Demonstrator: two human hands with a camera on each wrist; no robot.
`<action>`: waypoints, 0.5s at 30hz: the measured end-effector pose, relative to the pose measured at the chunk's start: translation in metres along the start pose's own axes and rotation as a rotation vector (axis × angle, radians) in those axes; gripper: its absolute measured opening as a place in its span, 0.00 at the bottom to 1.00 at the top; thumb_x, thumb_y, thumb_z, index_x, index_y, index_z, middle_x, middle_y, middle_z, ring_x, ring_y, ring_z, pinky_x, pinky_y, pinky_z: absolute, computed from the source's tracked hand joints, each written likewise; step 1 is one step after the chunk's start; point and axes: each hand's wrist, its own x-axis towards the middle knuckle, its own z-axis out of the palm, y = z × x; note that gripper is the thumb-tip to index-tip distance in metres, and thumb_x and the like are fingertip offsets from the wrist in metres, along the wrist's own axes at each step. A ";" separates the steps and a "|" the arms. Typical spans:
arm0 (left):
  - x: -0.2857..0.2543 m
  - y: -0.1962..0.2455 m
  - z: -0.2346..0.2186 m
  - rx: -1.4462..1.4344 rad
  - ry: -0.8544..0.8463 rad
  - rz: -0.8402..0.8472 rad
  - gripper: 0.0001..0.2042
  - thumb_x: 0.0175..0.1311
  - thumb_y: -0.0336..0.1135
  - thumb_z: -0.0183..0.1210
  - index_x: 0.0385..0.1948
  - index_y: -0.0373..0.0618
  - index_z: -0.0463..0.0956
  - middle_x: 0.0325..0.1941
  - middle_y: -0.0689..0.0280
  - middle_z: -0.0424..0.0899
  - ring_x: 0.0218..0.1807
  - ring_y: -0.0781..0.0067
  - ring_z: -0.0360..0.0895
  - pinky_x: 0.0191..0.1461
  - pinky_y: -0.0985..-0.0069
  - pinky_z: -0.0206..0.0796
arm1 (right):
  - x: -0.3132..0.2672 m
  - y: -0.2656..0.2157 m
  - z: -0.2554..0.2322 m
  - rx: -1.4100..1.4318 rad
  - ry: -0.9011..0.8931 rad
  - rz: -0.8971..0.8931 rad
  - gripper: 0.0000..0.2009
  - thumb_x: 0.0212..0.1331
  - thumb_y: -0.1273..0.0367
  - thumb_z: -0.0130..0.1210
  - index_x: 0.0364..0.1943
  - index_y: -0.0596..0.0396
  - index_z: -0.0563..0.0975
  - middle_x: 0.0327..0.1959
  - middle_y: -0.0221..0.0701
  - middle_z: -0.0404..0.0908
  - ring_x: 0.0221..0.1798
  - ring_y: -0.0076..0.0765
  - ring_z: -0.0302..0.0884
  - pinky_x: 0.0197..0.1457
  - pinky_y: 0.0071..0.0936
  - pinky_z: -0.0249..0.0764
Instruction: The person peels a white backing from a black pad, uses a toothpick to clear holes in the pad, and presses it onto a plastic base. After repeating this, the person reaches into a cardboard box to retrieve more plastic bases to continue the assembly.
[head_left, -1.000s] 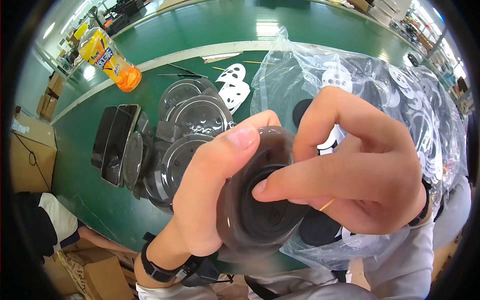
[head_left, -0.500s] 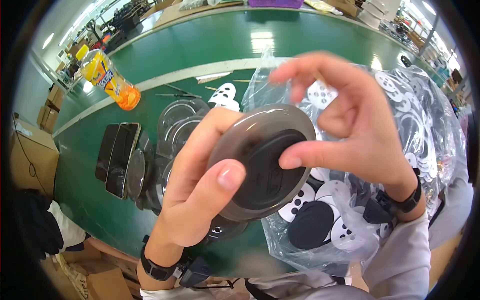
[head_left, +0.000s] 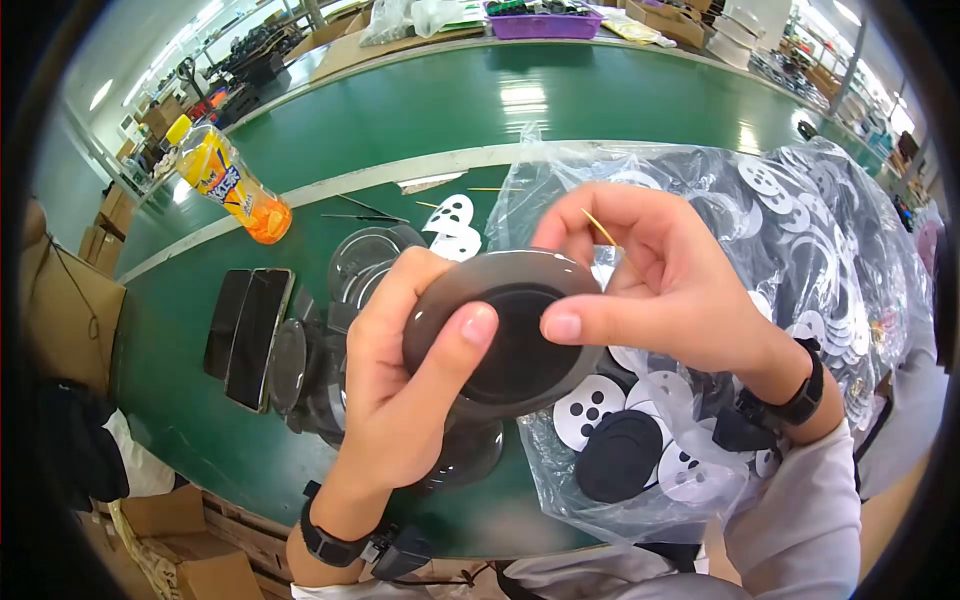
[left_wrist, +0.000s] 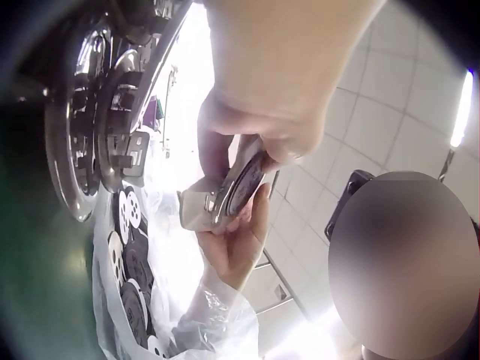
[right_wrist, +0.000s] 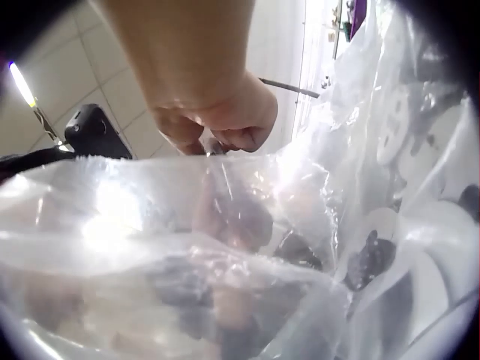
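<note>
at four o'clock in the head view, a loose, creased pale grey sleeve [head_left: 805, 500] covers the right forearm; above it, a black wristband [head_left: 806, 385] bears a chunky black module [head_left: 742, 428]. at seven, a matching left band [head_left: 325, 540] bears another black module [head_left: 404, 554]; a thin dark cable [head_left: 450, 581] shows near six.

No word, brand or number can be read with certainty. In the head view, the yellow label [head_left: 213, 170] of the plastic drink bottle [head_left: 235, 190] bears large, slanted lettering [head_left: 222, 182] in dark blue and white, its characters too small and blurred to make out; smaller marks higher on that label are just as illegible.
</note>
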 end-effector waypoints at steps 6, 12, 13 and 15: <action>0.004 -0.002 -0.004 -0.002 0.048 -0.063 0.09 0.64 0.34 0.47 0.39 0.39 0.68 0.34 0.69 0.72 0.37 0.86 0.66 0.40 0.86 0.59 | 0.023 0.013 -0.010 -0.142 -0.064 -0.109 0.11 0.46 0.66 0.63 0.26 0.59 0.76 0.23 0.21 0.72 0.16 0.05 0.57 0.15 0.11 0.47; 0.015 0.005 -0.029 0.315 0.379 0.092 0.13 0.63 0.38 0.45 0.43 0.40 0.67 0.42 0.65 0.71 0.45 0.76 0.68 0.47 0.78 0.60 | 0.094 -0.019 -0.062 -0.248 0.133 -0.132 0.12 0.48 0.61 0.61 0.32 0.54 0.79 0.19 0.19 0.72 0.15 0.09 0.51 0.17 0.13 0.43; 0.015 0.006 -0.031 0.313 0.377 0.100 0.13 0.63 0.38 0.45 0.43 0.40 0.67 0.42 0.65 0.71 0.45 0.76 0.68 0.47 0.78 0.60 | 0.110 -0.018 -0.078 -0.344 0.234 -0.118 0.13 0.50 0.61 0.60 0.34 0.55 0.78 0.17 0.18 0.69 0.16 0.10 0.53 0.18 0.14 0.46; 0.015 0.007 -0.031 0.501 0.356 0.110 0.09 0.61 0.34 0.47 0.37 0.39 0.70 0.36 0.67 0.73 0.40 0.80 0.69 0.43 0.82 0.60 | 0.141 0.006 -0.115 -0.447 0.343 -0.104 0.14 0.52 0.60 0.58 0.35 0.56 0.77 0.15 0.18 0.66 0.16 0.10 0.55 0.19 0.14 0.50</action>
